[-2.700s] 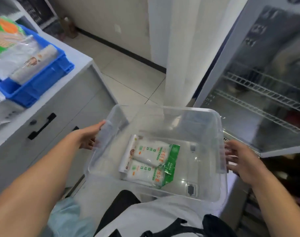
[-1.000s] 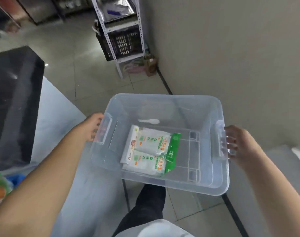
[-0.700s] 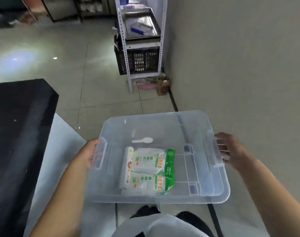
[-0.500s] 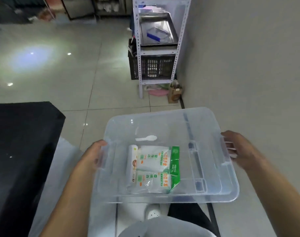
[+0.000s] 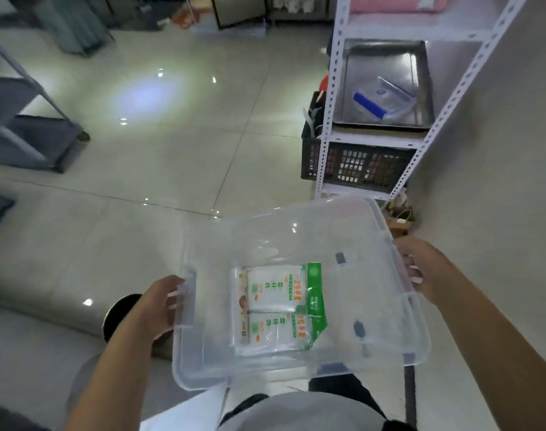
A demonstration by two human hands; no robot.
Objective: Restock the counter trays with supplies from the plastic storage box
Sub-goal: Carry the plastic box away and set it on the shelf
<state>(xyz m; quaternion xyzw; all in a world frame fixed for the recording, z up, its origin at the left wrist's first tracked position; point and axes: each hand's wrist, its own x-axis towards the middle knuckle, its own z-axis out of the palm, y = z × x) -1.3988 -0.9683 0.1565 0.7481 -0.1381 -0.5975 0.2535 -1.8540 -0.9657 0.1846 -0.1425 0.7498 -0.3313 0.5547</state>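
Clear plastic storage box carried at waist height, off any table. Left hand grips left handle, fingers curled round it; right hand grips right rim likewise. White-green supply packs lie flat on box floor, toward left. Since moments ago view has swung from blue tray counter to tiled floor and white shelf rack. Judgement: box nearly emptied, being carried away from counter, likely back to storage.
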